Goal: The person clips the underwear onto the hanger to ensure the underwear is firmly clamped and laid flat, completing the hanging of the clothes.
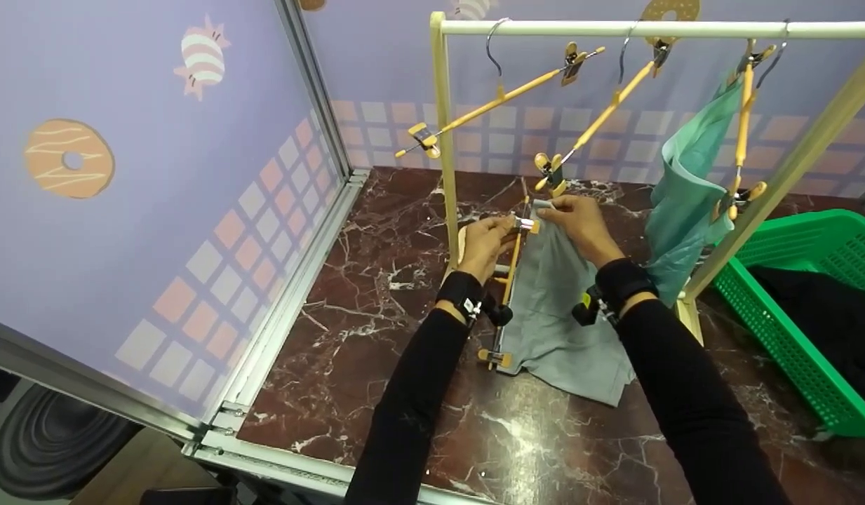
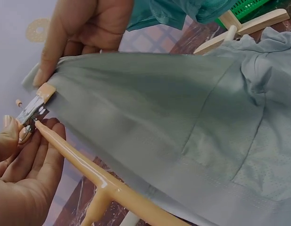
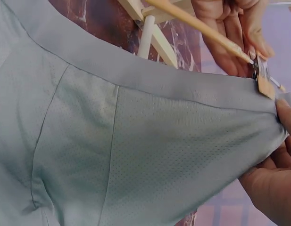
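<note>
Grey shorts [image 1: 565, 315] with a wide waistband hang beside a yellow clip hanger [image 1: 514, 263], partly down over the table. My left hand [image 1: 485, 244] pinches the hanger's far clip [image 2: 34, 106] between thumb and fingers, and the clip's jaws sit at the waistband corner. Just to the right, my right hand [image 1: 579, 221] grips that same corner of the shorts, thumb on top, pulling the cloth taut in the right wrist view. The hanger's other clip [image 1: 495, 358] is at the near end of the waistband.
A rack with a white rail [image 1: 614, 29] stands over the marbled table [image 1: 348, 351]. Two bare clip hangers [image 1: 502, 102] [image 1: 607, 119] hang from it, and a third carries a teal garment [image 1: 692, 182]. A green basket [image 1: 776, 330] with black cloth [image 1: 818, 308] stands at right.
</note>
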Available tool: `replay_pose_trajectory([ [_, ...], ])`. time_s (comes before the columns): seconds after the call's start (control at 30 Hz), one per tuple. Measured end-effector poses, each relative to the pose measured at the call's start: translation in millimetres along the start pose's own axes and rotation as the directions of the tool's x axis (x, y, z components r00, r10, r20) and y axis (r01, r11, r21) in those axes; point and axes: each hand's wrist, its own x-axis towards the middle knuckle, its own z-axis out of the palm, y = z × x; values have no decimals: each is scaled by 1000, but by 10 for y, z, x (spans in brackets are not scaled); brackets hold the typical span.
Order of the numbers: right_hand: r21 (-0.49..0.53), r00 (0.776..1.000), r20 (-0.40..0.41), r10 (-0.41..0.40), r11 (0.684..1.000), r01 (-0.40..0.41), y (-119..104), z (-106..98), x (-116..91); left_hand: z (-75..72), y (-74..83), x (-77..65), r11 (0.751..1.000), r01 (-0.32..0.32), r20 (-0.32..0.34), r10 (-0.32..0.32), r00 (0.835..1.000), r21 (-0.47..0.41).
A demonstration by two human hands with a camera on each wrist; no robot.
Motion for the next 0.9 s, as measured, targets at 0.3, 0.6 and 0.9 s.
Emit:
replay_pose_trajectory([
  [0.3,51,996,-83,-34,998,38,-55,61,29,16,4,8,1000,-8,12,8,1000,18],
  [0.6,10,995,-89,-39,999,40,-92,51,27,50,7,18,999,7,41,-6,999,-33],
  [0.9,-284,987,-86,-137,953,107,-26,117,-39,52,-35,24,998,11,40,-13,999,64],
])
